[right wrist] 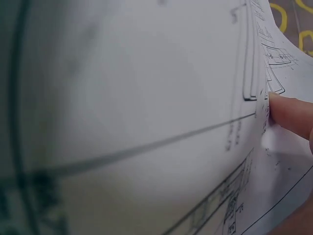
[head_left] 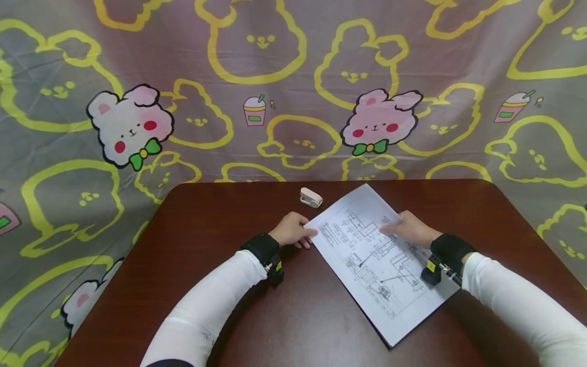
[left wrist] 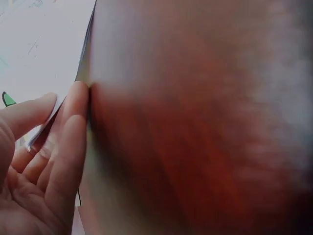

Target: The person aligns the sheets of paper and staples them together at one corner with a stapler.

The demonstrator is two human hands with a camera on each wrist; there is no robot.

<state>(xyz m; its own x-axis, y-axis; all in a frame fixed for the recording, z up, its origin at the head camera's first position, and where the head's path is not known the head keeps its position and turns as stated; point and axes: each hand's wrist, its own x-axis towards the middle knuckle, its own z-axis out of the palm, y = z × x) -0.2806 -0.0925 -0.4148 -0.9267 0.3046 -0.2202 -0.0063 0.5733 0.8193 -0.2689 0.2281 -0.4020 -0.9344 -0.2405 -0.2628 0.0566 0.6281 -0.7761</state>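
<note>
Sheets of paper (head_left: 367, 265) printed with technical line drawings lie slanted in front of me, their lower corner toward the table's front. My left hand (head_left: 293, 229) pinches their left corner; in the left wrist view the thumb (left wrist: 32, 115) is on the printed face and the fingers are behind. At the far right edge, my right hand (head_left: 412, 229) grips the sheets with its thumb on top. The right wrist view shows a digit (right wrist: 293, 117) against the bowed paper (right wrist: 146, 88). A small white stapler (head_left: 311, 198) sits just beyond the left hand.
The dark brown wooden table (head_left: 206, 214) extends around the sheets. Behind it hangs a cloth (head_left: 293, 137) with yellow outlines and cartoon bunnies. Dark wrist straps with small cameras are on both wrists, the right camera (head_left: 431, 272) overlapping the paper in the head view.
</note>
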